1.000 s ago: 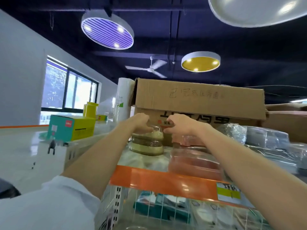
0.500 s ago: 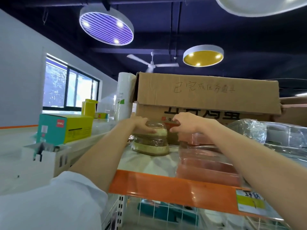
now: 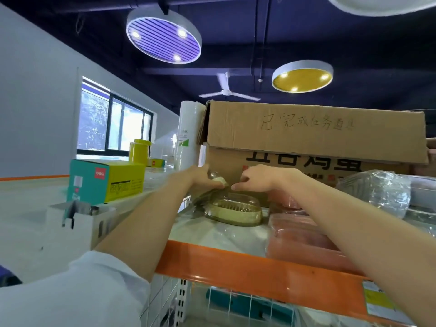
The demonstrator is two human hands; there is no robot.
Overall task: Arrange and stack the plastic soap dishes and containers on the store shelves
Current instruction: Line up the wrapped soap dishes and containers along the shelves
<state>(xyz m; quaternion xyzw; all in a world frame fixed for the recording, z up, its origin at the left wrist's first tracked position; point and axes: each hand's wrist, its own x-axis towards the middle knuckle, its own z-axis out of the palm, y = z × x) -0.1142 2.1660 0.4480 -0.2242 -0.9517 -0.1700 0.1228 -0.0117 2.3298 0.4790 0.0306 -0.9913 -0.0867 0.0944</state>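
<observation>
A clear-and-yellow soap dish [image 3: 234, 212] sits on the top shelf [image 3: 236, 267] behind its orange front edge. Just above it, my left hand [image 3: 199, 179] grips a second yellow soap dish [image 3: 218, 180], lifted and tilted, mostly hidden by my fingers. My right hand [image 3: 256, 180] has its fingers curled, and its fingertips pinch the right edge of that lifted dish. A stack of pink clear containers [image 3: 304, 241] lies right of the lower dish, partly under my right forearm.
A large cardboard box [image 3: 318, 140] stands close behind the dishes, with a white roll [image 3: 187, 135] at its left. Wrapped clear containers [image 3: 377, 194] fill the right of the shelf. A teal-yellow box [image 3: 106, 182] sits on the left counter. A wire shelf lies below.
The upper yellow dish has come off the two-dish stack, raised and tilted in my left hand. The camera has moved closer and tipped down slightly.
</observation>
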